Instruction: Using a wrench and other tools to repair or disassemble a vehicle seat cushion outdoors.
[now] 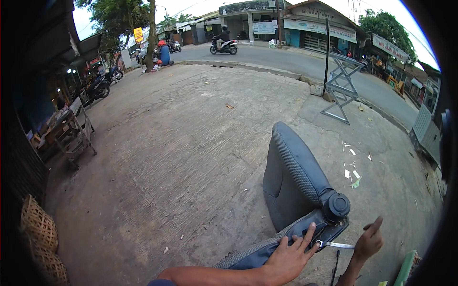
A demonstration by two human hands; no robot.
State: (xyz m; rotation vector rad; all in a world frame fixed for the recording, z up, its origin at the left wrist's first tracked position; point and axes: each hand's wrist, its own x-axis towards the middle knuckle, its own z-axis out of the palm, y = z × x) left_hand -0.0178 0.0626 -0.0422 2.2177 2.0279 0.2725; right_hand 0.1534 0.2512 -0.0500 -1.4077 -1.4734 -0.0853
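A car seat with black and grey covering lies on the concrete, its backrest tilted up away from me. A round black recliner cover sits at the hinge. My left hand rests on the side of the seat base, fingers spread, fingertips by the head of a silver wrench. The wrench head is at the metal bracket below the hinge. Its handle runs right to my right hand, which is curled at the handle's end with one finger pointing up; the hand hides that end.
A thin black rod lies below the wrench. At the lower right is a green object. White scraps lie on the concrete. Farther off stand a grey metal frame, a wooden rack and woven baskets. A motorcycle is on the road.
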